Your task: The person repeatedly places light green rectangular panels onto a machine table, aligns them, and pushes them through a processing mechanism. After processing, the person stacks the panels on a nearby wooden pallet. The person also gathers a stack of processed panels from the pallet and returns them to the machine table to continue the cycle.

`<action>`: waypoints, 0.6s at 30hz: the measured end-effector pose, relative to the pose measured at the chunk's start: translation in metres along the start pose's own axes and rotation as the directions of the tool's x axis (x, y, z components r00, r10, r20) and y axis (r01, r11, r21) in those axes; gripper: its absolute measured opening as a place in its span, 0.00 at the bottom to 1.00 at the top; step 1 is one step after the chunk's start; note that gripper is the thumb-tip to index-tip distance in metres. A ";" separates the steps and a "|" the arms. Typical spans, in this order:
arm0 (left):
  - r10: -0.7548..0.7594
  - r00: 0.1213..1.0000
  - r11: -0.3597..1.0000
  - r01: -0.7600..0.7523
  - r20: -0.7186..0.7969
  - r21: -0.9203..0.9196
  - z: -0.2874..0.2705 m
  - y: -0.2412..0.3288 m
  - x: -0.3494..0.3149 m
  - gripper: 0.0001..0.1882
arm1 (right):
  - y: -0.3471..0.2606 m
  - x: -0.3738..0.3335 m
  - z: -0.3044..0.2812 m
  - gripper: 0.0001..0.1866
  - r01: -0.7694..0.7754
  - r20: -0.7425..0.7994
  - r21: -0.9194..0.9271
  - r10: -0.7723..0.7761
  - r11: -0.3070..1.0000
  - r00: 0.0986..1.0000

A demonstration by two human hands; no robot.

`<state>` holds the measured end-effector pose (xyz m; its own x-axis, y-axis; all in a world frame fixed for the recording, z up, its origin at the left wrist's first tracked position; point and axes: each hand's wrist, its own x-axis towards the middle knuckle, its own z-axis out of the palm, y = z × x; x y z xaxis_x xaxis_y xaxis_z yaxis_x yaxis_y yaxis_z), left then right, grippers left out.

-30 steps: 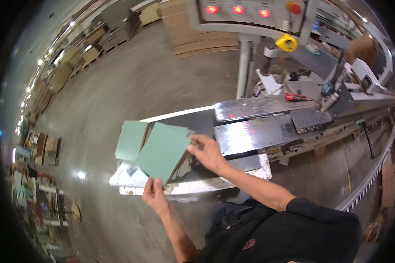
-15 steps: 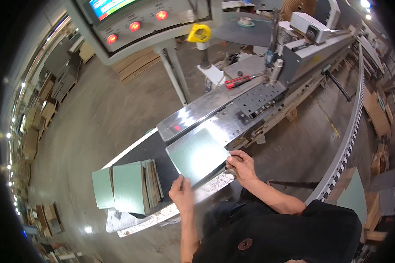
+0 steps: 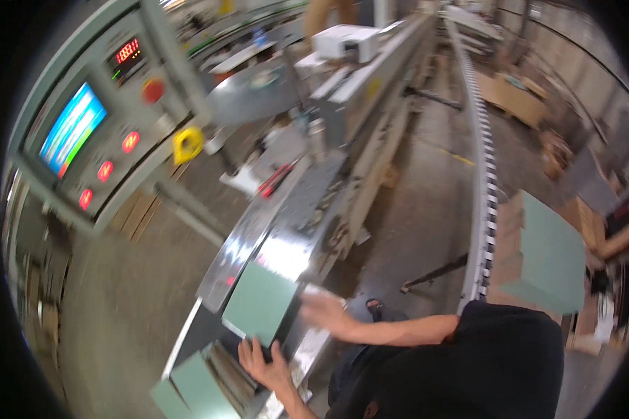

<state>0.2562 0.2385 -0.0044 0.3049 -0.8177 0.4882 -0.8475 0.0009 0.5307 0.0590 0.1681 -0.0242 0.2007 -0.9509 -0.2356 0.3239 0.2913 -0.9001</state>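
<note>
A flat pale-green panel (image 3: 261, 302) lies on the metal machine bed, its long edge beside the raised steel guide (image 3: 225, 269). My left hand (image 3: 264, 364) is at the panel's near end, fingers spread, the fingertips touching or very close to its edge. Just off the panel's right side is my right hand (image 3: 326, 314), smeared by motion, so its fingers cannot be made out. Below and left of my left hand, a stack of similar green boards (image 3: 201, 388) leans in a row on the dark bed.
A control panel with a lit screen (image 3: 74, 130) stands at the left, a yellow tape measure (image 3: 187, 144) hanging from it. A red-handled tool (image 3: 278, 179) lies farther up the machine. At the right, a long rail (image 3: 483, 188) runs past stacked green-topped boards (image 3: 546, 253).
The view has swung right. My right hand has come off the panel's right corner and is moving; my left fingers have spread at its near end. The panel now lies flat along the guide.
</note>
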 end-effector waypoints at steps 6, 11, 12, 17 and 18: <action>0.094 0.994 0.985 -0.100 0.050 0.142 0.011 -0.025 0.002 0.22 | 0.003 0.000 0.026 0.29 0.080 0.093 -0.112 -0.070 0.990 0.993; 0.217 0.976 0.976 -0.217 -0.016 -0.014 -0.012 0.006 0.020 0.22 | 0.000 -0.005 0.039 0.25 0.163 0.076 -0.217 -0.150 0.962 0.986; 0.208 0.978 0.978 -0.208 -0.009 -0.001 -0.014 0.009 0.021 0.22 | 0.000 -0.005 0.042 0.24 0.182 0.065 -0.221 -0.171 0.958 0.983; 0.200 0.980 0.979 -0.200 0.012 0.030 -0.013 0.003 0.021 0.22 | -0.002 -0.003 0.043 0.21 0.099 0.071 -0.203 -0.087 0.974 0.994; 0.190 0.982 0.981 -0.190 0.011 0.035 -0.011 0.001 0.019 0.22 | 0.000 -0.002 0.044 0.21 0.114 0.060 -0.194 -0.104 0.974 0.993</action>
<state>0.2661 0.2291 0.0131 0.1338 -0.8088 0.5726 -0.9046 0.1362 0.4038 0.0994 0.1749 -0.0071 0.2210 -0.9681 -0.1178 0.1597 0.1551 -0.9749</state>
